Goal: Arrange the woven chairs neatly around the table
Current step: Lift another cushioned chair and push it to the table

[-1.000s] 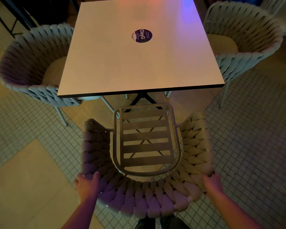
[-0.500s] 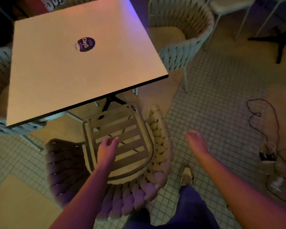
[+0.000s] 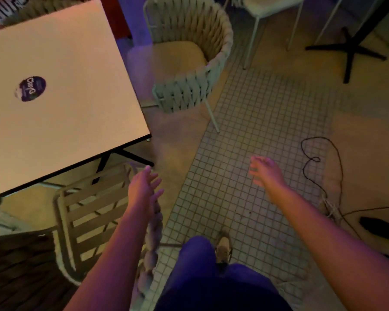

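Your table (image 3: 61, 104) fills the upper left of the frame, its pale square top bare but for a round purple sticker (image 3: 30, 88), one corner jutting toward the centre. Under its near edge, at lower left, sits the slat-seat woven chair (image 3: 92, 221), front tucked just beneath the tabletop and braided rim running down beside your left forearm; it reads as already pushed in, which is likely why neither hand is on it. At top centre stands the second woven chair (image 3: 189, 63), cushion facing the table's right side, angled slightly and standing a little off the edge, so it looks like the next one to square up. A further chair's legs and a black table base occupy the upper right, outside this setting.

The tiled floor (image 3: 245, 153) runs through the middle, with your leg and shoe at bottom centre pointing that way. A thin black cable (image 3: 317, 160) loops on the floor at right, near your path; mind your footing.

Your left hand (image 3: 144, 187) hovers over the near chair's rim, fingers spread and grasping nothing. Your right hand (image 3: 265, 170), centre right, is likewise loose and empty above the tiles, both apparently freed for the reach ahead.
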